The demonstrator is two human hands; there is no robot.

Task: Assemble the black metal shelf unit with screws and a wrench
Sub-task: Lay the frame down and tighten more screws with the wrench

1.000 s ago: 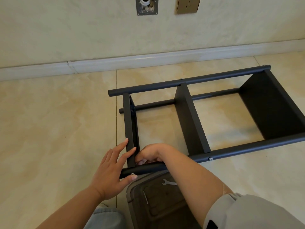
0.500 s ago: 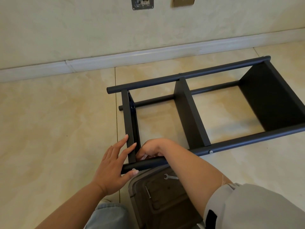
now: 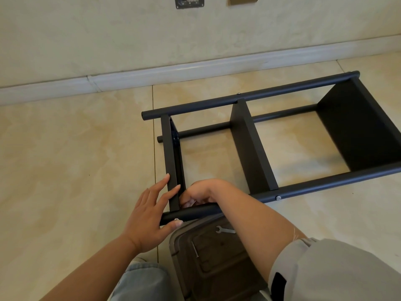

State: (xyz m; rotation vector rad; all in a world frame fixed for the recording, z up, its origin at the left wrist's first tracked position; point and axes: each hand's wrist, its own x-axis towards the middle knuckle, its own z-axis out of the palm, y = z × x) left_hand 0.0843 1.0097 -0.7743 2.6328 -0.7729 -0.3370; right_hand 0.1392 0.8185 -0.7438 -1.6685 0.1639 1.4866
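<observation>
The black metal shelf unit (image 3: 253,148) lies on its side on the tiled floor, with three panels between round tubes. My left hand (image 3: 149,216) rests with straight fingers on the leftmost panel, and its thumb lies under the near tube by a silver screw (image 3: 176,219). My right hand (image 3: 201,193) reaches inside the frame at that same corner, its fingers curled behind the near tube; what they hold is hidden. A small silver wrench (image 3: 225,230) lies on the lid of a brown box. Another screw head (image 3: 278,198) shows on the near tube below the middle panel.
The brown plastic box (image 3: 208,257) stands right in front of my knees, partly under the near tube. A white skirting board (image 3: 195,68) and the wall run along the back. Beige tiled floor (image 3: 71,170) spreads to the left of the frame.
Both hands have stayed at the near left corner of the frame. The view has tilted slightly, so the shelf unit sits a little higher in the picture.
</observation>
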